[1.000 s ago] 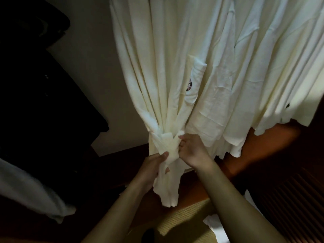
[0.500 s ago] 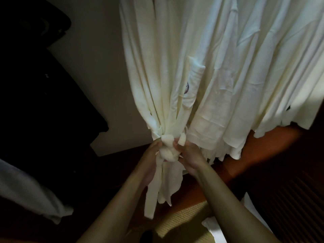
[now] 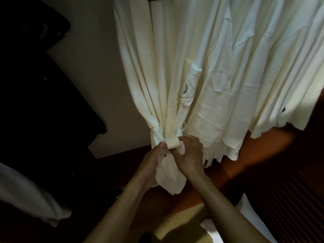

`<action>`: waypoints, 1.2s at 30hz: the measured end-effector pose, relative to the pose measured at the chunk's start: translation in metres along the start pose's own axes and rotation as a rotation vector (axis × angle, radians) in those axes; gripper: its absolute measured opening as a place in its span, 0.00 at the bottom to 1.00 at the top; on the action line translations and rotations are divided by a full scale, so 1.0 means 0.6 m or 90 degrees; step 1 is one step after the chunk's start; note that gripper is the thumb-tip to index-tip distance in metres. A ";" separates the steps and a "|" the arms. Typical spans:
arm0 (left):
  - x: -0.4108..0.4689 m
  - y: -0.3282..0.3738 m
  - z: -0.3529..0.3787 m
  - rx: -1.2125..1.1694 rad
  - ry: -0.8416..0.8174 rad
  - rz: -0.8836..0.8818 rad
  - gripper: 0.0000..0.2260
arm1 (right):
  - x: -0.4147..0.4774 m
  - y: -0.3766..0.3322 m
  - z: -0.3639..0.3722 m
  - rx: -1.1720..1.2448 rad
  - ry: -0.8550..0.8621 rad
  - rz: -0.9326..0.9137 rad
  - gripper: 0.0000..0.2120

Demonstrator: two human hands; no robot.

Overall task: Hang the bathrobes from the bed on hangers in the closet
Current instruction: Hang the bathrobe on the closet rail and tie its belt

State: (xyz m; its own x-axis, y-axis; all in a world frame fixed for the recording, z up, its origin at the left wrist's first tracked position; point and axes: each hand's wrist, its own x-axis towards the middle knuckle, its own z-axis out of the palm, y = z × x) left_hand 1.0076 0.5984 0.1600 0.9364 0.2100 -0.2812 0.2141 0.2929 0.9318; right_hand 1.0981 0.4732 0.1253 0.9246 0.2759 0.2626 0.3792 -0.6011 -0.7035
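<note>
Cream-white bathrobes hang in the closet. The left bathrobe is gathered at the waist by its belt, which is wound into a knot. My left hand pinches the belt on the knot's left side. My right hand grips the belt on the knot's right side. The belt's loose ends hang below my hands. A second bathrobe hangs to the right, with a small round logo on a pocket. The hangers are out of view.
A pale closet wall stands behind the robes. A dark shape fills the left side. White cloth lies at lower left. Brown wooden floor, a woven mat and white fabric sit below.
The belt has been pulled into a tight knot around the gathered robe. Both hands shifted a little right and now hold either side of the knot.
</note>
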 end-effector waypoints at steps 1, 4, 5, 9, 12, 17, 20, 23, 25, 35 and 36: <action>0.001 -0.001 -0.003 0.015 0.004 -0.002 0.27 | -0.002 -0.001 -0.009 0.013 0.001 -0.022 0.18; 0.006 -0.007 -0.008 0.050 -0.011 -0.010 0.28 | -0.003 0.004 -0.016 0.028 0.007 -0.081 0.11; 0.007 -0.008 -0.008 0.055 -0.011 -0.009 0.28 | -0.004 0.005 -0.015 0.037 0.012 -0.101 0.08; 0.003 -0.016 0.000 0.057 0.069 0.052 0.15 | -0.004 -0.004 -0.020 0.134 0.036 -0.066 0.03; 0.001 -0.026 -0.002 0.022 0.190 0.028 0.20 | -0.011 -0.024 -0.031 0.266 -0.062 0.066 0.06; 0.008 -0.047 -0.007 0.213 0.206 -0.004 0.16 | -0.018 -0.039 -0.040 0.378 -0.235 0.135 0.05; 0.017 -0.069 -0.014 0.268 0.201 0.005 0.12 | -0.005 -0.062 -0.046 0.296 -0.288 0.159 0.15; 0.028 -0.072 -0.019 0.328 0.195 0.023 0.12 | 0.018 -0.089 -0.068 0.408 -0.248 0.248 0.15; 0.035 -0.073 -0.025 0.366 0.210 0.036 0.12 | 0.044 -0.112 -0.104 0.591 -0.203 0.263 0.12; 0.050 -0.105 -0.077 0.353 0.262 -0.005 0.15 | 0.093 -0.003 -0.230 0.619 0.206 0.298 0.11; 0.052 -0.101 -0.076 0.337 0.258 0.002 0.16 | 0.068 0.021 -0.204 0.491 0.149 0.373 0.15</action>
State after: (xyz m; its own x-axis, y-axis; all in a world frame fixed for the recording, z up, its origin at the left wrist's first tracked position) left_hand 1.0110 0.6300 0.0844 0.7806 0.5744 -0.2465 0.4164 -0.1838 0.8904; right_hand 1.1451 0.3851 0.2079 0.9737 -0.1127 -0.1978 -0.1896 0.0789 -0.9787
